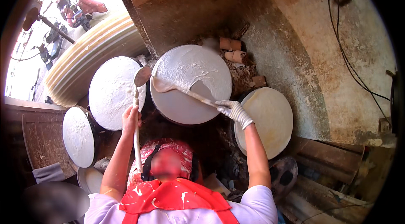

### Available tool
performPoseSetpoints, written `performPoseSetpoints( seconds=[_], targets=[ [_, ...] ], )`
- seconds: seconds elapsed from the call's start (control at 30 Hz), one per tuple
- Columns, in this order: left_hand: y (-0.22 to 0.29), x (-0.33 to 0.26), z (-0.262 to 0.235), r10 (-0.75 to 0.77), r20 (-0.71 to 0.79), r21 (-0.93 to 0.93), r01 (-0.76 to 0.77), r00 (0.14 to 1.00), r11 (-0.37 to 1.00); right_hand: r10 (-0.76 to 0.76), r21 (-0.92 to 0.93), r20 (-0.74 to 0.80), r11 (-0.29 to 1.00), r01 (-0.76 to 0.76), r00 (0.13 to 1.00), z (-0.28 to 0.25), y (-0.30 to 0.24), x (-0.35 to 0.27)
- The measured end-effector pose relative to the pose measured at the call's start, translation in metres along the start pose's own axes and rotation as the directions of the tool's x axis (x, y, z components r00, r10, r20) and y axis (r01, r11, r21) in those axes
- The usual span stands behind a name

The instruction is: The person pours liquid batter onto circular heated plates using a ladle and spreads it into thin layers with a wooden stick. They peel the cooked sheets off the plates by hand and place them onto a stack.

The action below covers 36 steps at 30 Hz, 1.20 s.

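My bare left hand [131,118] is closed around the long pale handle of a ladle [142,76]. The ladle's round bowl is raised between two round white surfaces. In a white glove, my right hand [235,113] grips one end of a long pale stick [196,95]. The stick's wider, white-coated end lies over the large round pan [185,112] in the middle, beside its left rim. White, uneven material [192,61] covers the pan's far part. A smooth grey patch shows near the stick; whether the stick touches the pan I cannot tell.
Two round white-topped pans [116,95] [78,137] stand to the left, and a cream-topped one [268,122] to the right. Behind are brick-coloured cylinders [230,44] and a stained wall [287,55]. Cables [348,63] hang at right; worn boards [329,160] lie lower right.
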<state>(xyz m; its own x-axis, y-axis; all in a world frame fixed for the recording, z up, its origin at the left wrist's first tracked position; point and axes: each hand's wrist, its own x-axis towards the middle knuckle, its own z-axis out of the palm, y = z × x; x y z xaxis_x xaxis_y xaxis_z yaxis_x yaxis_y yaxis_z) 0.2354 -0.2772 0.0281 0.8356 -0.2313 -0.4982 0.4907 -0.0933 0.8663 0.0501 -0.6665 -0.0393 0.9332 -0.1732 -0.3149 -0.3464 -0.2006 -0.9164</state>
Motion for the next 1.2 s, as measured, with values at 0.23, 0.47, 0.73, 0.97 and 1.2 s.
performPoseSetpoints(
  seconds=[0.23, 0.47, 0.73, 0.97, 1.2],
  targets=[
    [0.001, -0.014, 0.001, -0.019, -0.015, 0.011, 0.019, 1.0, 1.0, -0.077, -0.206, -0.182, 0.978, 0.038, 0.98, -0.015, -0.021, 0.09],
    [0.004, -0.015, -0.011, 0.052, 0.042, 0.067, -0.055, 0.998, 0.996, 0.122, 0.006, 0.269, 0.992, -0.129, 0.955, -0.007, -0.029, 0.014],
    [-0.005, -0.025, -0.018, 0.037, 0.142, 0.189, -0.064, 0.989, 0.98, -0.026, -0.011, -0.197, 1.0, 0.024, 0.98, 0.028, -0.003, -0.004],
    [-0.012, -0.06, -0.032, -0.025, 0.238, 0.216, -0.028, 0.971, 0.976, -0.04, 0.087, -0.379, 0.993, 0.078, 0.925, 0.079, 0.008, -0.101],
    [-0.02, -0.07, -0.012, -0.051, 0.309, 0.237, -0.025, 0.95, 0.971, 0.062, 0.135, -0.577, 0.991, 0.021, 0.814, 0.12, 0.013, -0.095]
  ],
)
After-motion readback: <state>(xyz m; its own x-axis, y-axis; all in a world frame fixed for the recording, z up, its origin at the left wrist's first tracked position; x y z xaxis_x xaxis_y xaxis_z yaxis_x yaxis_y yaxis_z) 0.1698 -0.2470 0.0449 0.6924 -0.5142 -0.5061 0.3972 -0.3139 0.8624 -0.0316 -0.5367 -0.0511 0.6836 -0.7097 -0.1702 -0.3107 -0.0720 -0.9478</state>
